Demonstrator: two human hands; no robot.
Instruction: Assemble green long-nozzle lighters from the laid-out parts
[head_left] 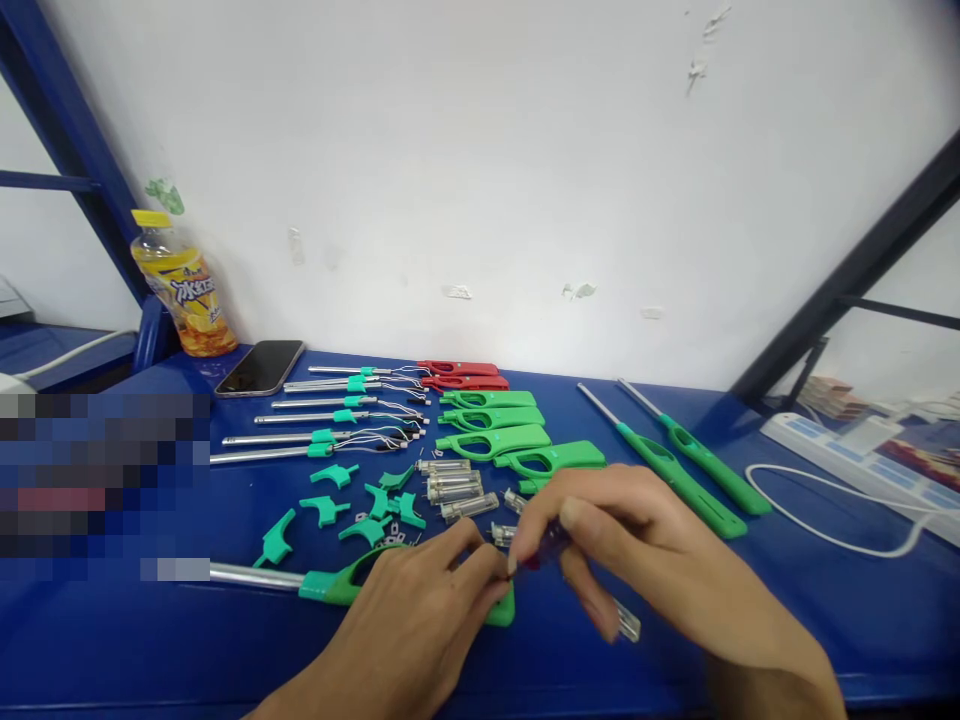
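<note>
My left hand [420, 600] is closed over the handle of a green long-necked lighter [337, 585], which lies on the blue table with its metal tube pointing left. Against the handle's right end, my right hand [622, 540] pinches a small tool with a translucent purple-red handle [553, 543]; its tip is mostly hidden by the fingers. A clear fuel tank [628, 622] shows beneath my right fingers, and I cannot tell whether they touch it. Beyond my hands are several more clear tanks [454, 485] and teal triggers [367, 528].
Wired metal tubes [300, 417] lie in a row behind, beside green handle shells [495, 440] and red ones [465, 382]. Two assembled green lighters [675, 480] rest at right, near a white power strip [855, 470] and its cable. A phone [261, 367] and drink bottle [184, 290] are back left.
</note>
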